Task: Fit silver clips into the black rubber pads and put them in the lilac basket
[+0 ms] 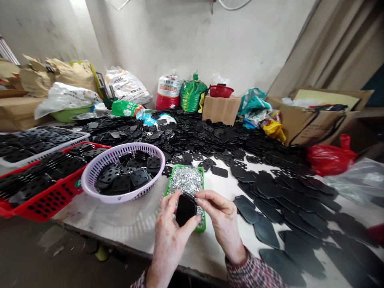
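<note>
My left hand grips a flat black plate with rounded corners, thumb on one edge and fingers on the other. At the plate's upper right corner, my right hand pinches with thumb and forefinger; whatever small thing sits between those fingertips is too small to make out. Both hands are above the near part of a green tray filled with small shiny metal pins. To the left, a lilac plastic basket holds several black plates with holes. Smooth black plates lie spread on the right.
A red basket and a white basket of plates stand at the left. Loose black parts cover the back of the table. Behind them are sacks, a cardboard box with a red bowl, and a red bag at right.
</note>
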`<state>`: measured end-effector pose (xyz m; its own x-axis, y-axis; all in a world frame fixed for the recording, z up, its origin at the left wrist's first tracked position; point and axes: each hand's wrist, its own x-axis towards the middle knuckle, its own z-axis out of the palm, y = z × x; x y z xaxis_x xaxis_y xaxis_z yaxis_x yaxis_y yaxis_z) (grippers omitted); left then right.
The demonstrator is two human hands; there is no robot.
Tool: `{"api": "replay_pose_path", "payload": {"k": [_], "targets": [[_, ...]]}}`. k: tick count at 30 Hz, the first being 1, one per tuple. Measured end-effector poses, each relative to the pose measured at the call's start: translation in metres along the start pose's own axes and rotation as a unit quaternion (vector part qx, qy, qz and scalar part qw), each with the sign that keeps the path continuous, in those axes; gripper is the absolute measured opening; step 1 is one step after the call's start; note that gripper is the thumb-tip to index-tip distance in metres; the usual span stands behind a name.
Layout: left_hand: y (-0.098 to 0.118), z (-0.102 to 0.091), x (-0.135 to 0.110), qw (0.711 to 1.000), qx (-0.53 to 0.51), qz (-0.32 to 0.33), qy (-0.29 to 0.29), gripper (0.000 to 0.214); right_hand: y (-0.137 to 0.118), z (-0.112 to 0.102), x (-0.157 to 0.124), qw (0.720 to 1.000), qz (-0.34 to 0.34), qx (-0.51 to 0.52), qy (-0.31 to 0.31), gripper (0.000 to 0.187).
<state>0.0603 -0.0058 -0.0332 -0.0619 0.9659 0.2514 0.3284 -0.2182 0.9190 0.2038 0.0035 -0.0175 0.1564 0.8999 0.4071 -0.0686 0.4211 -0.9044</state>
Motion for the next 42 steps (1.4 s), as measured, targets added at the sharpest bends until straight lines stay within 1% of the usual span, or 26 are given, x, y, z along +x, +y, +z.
{"api": "replay_pose_path", "payload": {"k": [2,3,6,7,9,12,15,16,19,21,23,25,27,30,33,35,37,38,39,40,42], "targets": [[0.002,0.001,-0.001,1.0,-0.003,0.004,0.008,0.058,0.001,0.002,-0.001,0.998,-0.045,-0.053,0.01,0.012],[0.003,0.002,-0.002,1.0,-0.004,0.007,0.014,0.057,0.001,0.003,-0.002,0.993,-0.08,-0.086,0.017,0.013],[0.005,0.003,-0.002,0.999,0.004,0.013,0.03,0.056,-0.002,0.006,-0.005,0.968,-0.189,-0.165,0.03,0.018],[0.006,0.003,-0.002,0.999,0.008,0.014,0.036,0.056,-0.003,0.006,-0.007,0.961,-0.209,-0.177,0.031,0.019],[0.006,0.002,-0.003,0.999,0.014,0.018,0.046,0.057,-0.006,0.007,-0.01,0.957,-0.22,-0.189,0.021,0.02],[0.005,-0.001,-0.003,0.998,0.015,0.027,0.045,0.059,-0.01,0.005,-0.012,0.959,-0.203,-0.198,-0.023,0.019],[0.003,-0.008,-0.004,1.0,-0.002,0.015,0.017,0.062,-0.012,0.001,-0.009,0.966,-0.164,-0.186,-0.073,0.016],[0.003,-0.01,-0.004,1.0,-0.013,0.004,0.003,0.064,-0.012,0.0,-0.007,0.972,-0.135,-0.172,-0.086,0.013],[0.005,-0.021,-0.006,0.996,-0.068,-0.04,-0.045,0.064,-0.016,-0.001,0.004,0.987,-0.006,-0.096,-0.126,0.005],[0.007,-0.03,-0.006,0.988,-0.123,-0.065,-0.073,0.061,-0.022,0.001,0.013,0.982,0.052,-0.052,-0.174,0.014],[0.006,-0.04,-0.005,0.969,-0.205,-0.083,-0.112,0.06,-0.031,0.005,0.021,0.967,0.052,-0.038,-0.245,0.019],[0.002,-0.05,-0.005,0.936,-0.303,-0.1,-0.147,0.064,-0.042,0.012,0.03,0.947,0.02,-0.055,-0.316,0.019],[-0.004,-0.06,-0.004,0.901,-0.386,-0.12,-0.157,0.073,-0.051,0.022,0.038,0.922,-0.016,-0.083,-0.378,0.014],[-0.012,-0.074,-0.002,0.864,-0.458,-0.16,-0.137,0.077,-0.057,0.042,0.048,0.891,-0.058,-0.108,-0.438,0.015],[-0.016,-0.086,0.003,0.842,-0.495,-0.181,-0.118,0.07,-0.055,0.061,0.055,0.883,-0.074,-0.104,-0.452,0.018],[-0.017,-0.091,0.008,0.842,-0.504,-0.164,-0.103,0.063,-0.054,0.071,0.061,0.88,-0.078,-0.106,-0.457,0.023],[-0.018,-0.093,0.011,0.852,-0.5,-0.128,-0.088,0.056,-0.053,0.078,0.068,0.876,-0.087,-0.115,-0.461,0.027],[-0.02,-0.093,0.013,0.857,-0.498,-0.111,-0.075,0.053,-0.052,0.081,0.073,0.878,-0.085,-0.118,-0.457,0.027],[-0.021,-0.092,0.013,0.859,-0.498,-0.101,-0.056,0.05,-0.049,0.084,0.078,0.885,-0.071,-0.115,-0.445,0.024],[-0.024,-0.09,0.014,0.86,-0.499,-0.101,-0.031,0.048,-0.047,0.086,0.085,0.896,-0.048,-0.109,-0.428,0.02],[-0.032,-0.086,0.013,0.865,-0.485,-0.12,0.034,0.043,-0.039,0.093,0.1,0.919,0.008,-0.091,-0.383,0.014]]}}
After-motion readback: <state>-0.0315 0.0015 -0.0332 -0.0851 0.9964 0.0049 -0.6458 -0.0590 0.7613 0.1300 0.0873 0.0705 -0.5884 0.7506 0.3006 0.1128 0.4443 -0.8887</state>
